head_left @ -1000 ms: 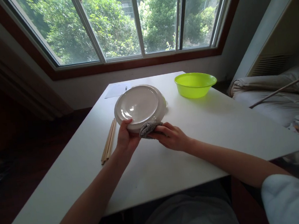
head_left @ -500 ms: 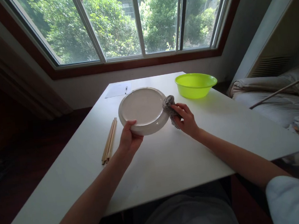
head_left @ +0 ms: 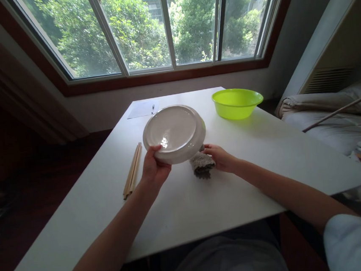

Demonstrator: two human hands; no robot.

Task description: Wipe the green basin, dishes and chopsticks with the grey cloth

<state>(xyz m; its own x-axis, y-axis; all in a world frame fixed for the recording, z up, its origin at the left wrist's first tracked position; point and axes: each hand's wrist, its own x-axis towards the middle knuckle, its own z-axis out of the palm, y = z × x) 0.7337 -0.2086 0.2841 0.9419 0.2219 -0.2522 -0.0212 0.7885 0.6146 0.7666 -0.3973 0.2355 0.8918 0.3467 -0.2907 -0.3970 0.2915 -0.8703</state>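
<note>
White counter (head_left: 176, 221) under everything; looks hard, so a drop onto it'd be bad news. Plate (head_left: 172, 130) is held up over the counter's middle, tilted, base side w/ foot ring toward the wearer. Glossy, prob. glazed ceramic: stiff, fairly heavy for its size, slick (esp. if damp), chips or breaks if it slips. L hand (head_left: 155, 167) grasps the near-left rim, thumb on the base side, fingers beneath. One-edge hold, so wt. prob. levers on the wrist; rim pinch is OK, 2nd support under opp. edge = safer. R hand (head_left: 219, 157) has the grey cloth (head_left: 202, 163) in its fingers, just below the plate's near-right edge; contact w/ plate unclear. Cloth's soft, light, floppy, unbreakable; best taken bunched, mid-fold.
</note>
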